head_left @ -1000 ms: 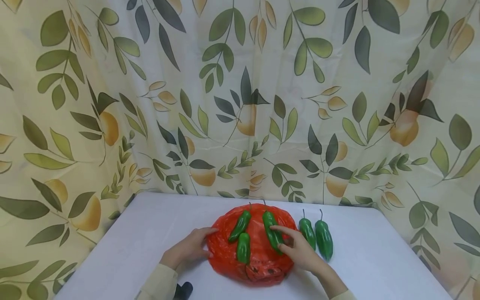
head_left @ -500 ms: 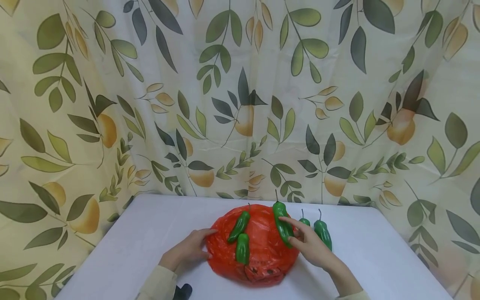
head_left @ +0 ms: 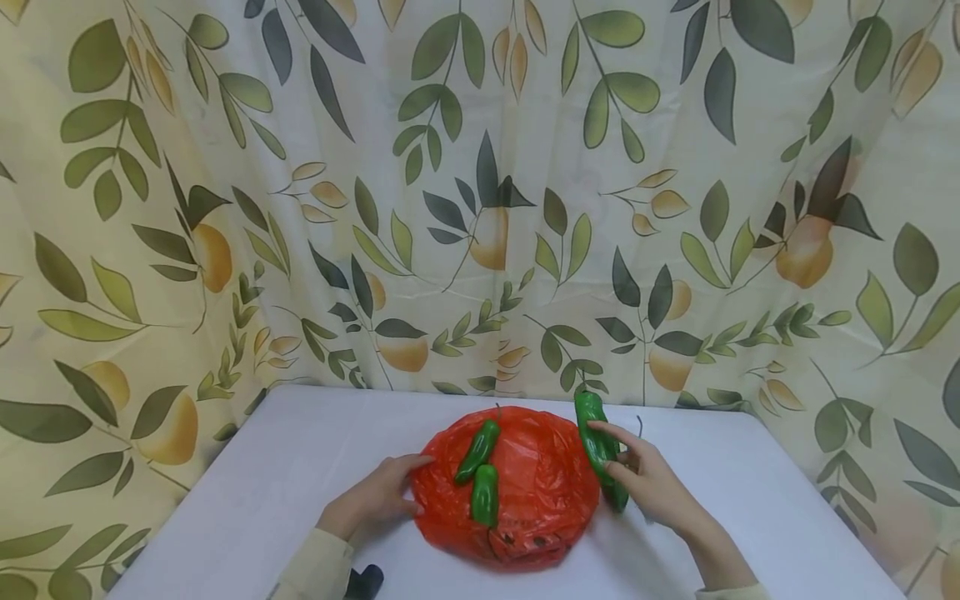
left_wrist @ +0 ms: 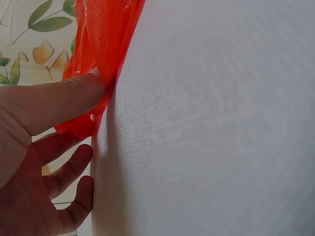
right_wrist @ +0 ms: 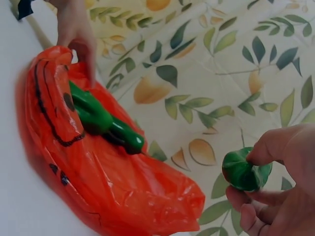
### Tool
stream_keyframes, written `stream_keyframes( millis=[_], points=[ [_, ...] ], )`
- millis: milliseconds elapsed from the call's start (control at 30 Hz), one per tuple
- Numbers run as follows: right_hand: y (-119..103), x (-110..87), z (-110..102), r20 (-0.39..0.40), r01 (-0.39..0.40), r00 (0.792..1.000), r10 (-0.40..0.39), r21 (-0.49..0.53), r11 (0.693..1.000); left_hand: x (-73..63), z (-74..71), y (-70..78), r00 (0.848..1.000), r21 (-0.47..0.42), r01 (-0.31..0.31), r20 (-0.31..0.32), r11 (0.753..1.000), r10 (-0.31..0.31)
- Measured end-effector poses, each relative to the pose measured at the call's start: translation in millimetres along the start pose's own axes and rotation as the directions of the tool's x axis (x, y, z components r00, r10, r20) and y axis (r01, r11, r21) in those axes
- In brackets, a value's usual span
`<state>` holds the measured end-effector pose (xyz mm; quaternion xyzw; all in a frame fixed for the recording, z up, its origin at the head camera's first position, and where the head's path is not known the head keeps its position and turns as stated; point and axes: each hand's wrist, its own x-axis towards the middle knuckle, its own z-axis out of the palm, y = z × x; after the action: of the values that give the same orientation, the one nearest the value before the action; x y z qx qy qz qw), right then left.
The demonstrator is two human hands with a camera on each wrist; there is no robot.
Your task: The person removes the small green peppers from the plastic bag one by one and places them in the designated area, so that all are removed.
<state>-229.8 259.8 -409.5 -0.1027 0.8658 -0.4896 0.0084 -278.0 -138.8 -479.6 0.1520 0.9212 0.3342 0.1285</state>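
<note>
Head: two peppers [head_left: 485, 495] on red bag [head_left: 538, 492].

Can see only a thin stem [head_left: 640, 425] beyond the right hand [head_left: 656, 479]; hidden lower down by hand and held green pepper [head_left: 598, 450]. Cannot judge pepper length from the right wrist, nearly end-on. Cannot identify a dark object [head_left: 366, 582] on the near side of the left hand [head_left: 382, 496], cut off by the bottom edge. Lose the left index fingertip behind the red bag [head_left: 542, 479]. Cannot read the black marks [right_wrist: 64, 178] between the hands.
</note>
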Motion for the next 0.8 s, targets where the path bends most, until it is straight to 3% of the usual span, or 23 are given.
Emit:
stream_keyframes(
  millis=[500, 800],
  points=[
    [7, -4.0, -23, -0.062, -0.009, 0.998, 0.006, -0.049, 0.999, -1.3, -0.3, 0.3, 1.0, -0.007, 0.006, 0.0, 1.0, -0.006],
    [12, -4.1, -33, -0.102, -0.026, 0.995, 0.012, -0.133, 0.991, -1.6, -0.9, 0.3, 1.0, -0.016, 0.009, 0.003, 1.0, -0.009]
  ],
)
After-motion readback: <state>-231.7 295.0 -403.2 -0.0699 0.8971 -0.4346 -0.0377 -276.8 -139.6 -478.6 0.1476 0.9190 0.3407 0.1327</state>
